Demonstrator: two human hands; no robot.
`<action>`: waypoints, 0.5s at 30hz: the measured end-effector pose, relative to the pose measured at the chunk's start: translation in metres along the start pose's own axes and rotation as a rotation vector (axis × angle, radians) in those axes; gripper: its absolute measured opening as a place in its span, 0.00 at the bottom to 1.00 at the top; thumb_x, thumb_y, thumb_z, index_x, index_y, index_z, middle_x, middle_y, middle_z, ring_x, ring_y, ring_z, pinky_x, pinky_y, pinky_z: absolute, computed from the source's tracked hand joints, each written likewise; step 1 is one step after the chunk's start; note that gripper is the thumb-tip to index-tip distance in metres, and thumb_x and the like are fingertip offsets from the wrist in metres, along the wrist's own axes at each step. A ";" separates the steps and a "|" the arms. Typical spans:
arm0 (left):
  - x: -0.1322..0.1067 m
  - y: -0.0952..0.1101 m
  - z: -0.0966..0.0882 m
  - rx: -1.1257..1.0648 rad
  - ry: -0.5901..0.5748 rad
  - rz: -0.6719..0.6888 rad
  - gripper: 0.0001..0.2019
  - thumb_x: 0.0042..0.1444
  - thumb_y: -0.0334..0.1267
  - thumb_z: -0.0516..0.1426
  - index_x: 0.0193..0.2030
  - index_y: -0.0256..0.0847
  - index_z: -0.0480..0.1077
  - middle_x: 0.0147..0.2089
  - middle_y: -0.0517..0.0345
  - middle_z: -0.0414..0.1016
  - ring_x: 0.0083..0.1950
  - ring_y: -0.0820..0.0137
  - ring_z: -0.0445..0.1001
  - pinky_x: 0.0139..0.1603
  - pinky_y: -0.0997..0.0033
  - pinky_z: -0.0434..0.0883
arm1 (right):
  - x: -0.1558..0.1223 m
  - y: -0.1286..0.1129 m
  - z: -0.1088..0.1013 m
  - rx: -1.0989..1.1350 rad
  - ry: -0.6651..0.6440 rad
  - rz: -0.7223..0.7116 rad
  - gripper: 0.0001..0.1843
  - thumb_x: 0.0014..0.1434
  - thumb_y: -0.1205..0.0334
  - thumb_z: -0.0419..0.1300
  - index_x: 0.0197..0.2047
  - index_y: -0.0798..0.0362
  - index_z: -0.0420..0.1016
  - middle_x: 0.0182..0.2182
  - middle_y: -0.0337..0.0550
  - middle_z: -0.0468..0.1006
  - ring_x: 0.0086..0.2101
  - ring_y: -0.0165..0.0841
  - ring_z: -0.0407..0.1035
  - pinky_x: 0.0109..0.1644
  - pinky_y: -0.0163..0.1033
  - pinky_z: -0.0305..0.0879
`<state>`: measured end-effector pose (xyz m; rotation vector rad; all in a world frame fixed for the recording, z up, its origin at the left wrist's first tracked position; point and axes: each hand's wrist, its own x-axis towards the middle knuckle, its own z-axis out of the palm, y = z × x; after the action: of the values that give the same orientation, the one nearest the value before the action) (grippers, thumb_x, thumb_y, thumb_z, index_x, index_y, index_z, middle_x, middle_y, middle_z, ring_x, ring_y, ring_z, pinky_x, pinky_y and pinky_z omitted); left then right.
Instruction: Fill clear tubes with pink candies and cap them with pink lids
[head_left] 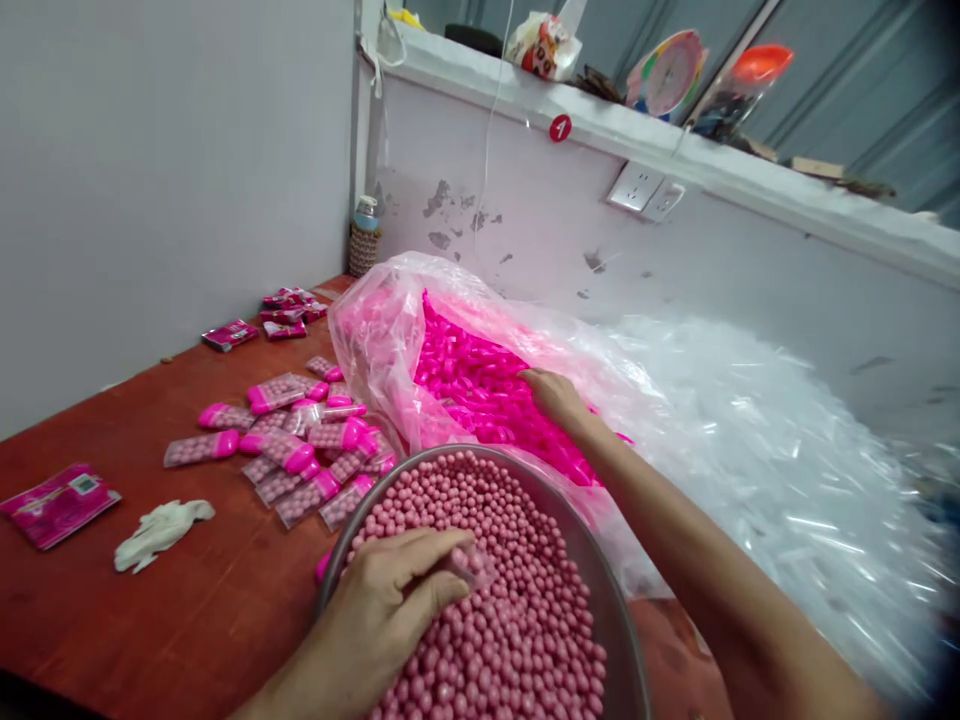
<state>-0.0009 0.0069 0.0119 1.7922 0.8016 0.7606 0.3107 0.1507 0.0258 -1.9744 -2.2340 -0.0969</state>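
Pale walls (180, 200) back a red tabletop (225, 620) that stretches beyond the fingers. An open plastic bag (375, 340) spreads around the right hand (555, 400), its fingers at the pink caps (480, 380); their grip I cannot tell. Beneath the left hand (390, 590) sits a bowl (611, 590) of pink beads (517, 620); its fingers pinch a clear container (476, 568) there, probably so spilled beads drop back.
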 end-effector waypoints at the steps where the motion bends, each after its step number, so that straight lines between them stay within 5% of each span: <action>1: 0.000 0.000 -0.001 -0.002 0.005 -0.005 0.13 0.56 0.34 0.55 0.48 0.48 0.72 0.42 0.63 0.79 0.43 0.72 0.75 0.45 0.79 0.68 | 0.013 0.008 0.006 -0.019 -0.040 -0.038 0.18 0.57 0.74 0.48 0.45 0.56 0.74 0.47 0.55 0.75 0.46 0.43 0.69 0.48 0.46 0.64; 8: 0.002 -0.006 -0.004 -0.028 0.106 -0.003 0.13 0.53 0.35 0.57 0.46 0.46 0.74 0.42 0.62 0.80 0.43 0.71 0.76 0.45 0.79 0.70 | 0.054 0.038 0.035 -0.032 -0.183 -0.222 0.15 0.54 0.73 0.51 0.38 0.51 0.77 0.43 0.44 0.78 0.46 0.37 0.69 0.51 0.44 0.64; 15: 0.000 -0.004 -0.005 -0.092 0.234 -0.081 0.12 0.58 0.36 0.54 0.48 0.46 0.72 0.46 0.63 0.77 0.47 0.71 0.73 0.48 0.76 0.68 | 0.048 0.022 0.035 0.150 0.033 -0.173 0.13 0.58 0.66 0.50 0.43 0.55 0.72 0.41 0.50 0.77 0.43 0.40 0.70 0.48 0.47 0.65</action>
<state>-0.0053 0.0103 0.0100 1.5972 0.9708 0.9499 0.3244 0.2057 -0.0021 -1.6916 -2.3130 0.0173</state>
